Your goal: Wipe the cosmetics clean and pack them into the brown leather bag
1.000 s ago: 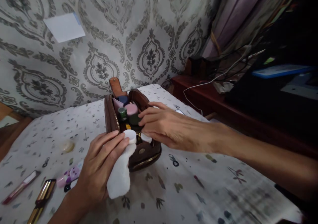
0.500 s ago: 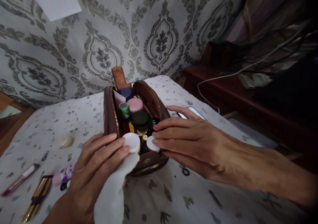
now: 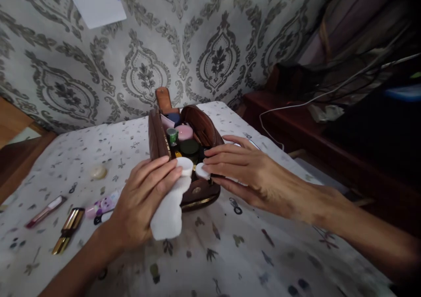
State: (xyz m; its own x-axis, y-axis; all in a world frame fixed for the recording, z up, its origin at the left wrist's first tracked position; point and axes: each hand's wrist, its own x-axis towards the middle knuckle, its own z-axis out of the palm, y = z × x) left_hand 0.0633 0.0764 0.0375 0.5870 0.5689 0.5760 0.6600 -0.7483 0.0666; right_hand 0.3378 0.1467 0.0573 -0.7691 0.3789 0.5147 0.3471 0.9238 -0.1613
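The left hand (image 3: 140,202) clasps soft cloth (image 3: 168,213); the white jar (image 3: 184,166) seems slippery, best held by its sides; right hand's (image 3: 253,165) grip unclear

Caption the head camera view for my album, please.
Two hands over an open brown bag of jars, white cloth hanging below the left.

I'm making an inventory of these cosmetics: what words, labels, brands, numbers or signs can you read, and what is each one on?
No text can be read anywhere.
Purple-patterned tube: too blurred to read.
Gold-and-black tube: no lettering readable.
Green-topped bottle: too small to read.
Larger white lid: no marking readable.
Wall paper: no writing discernible.
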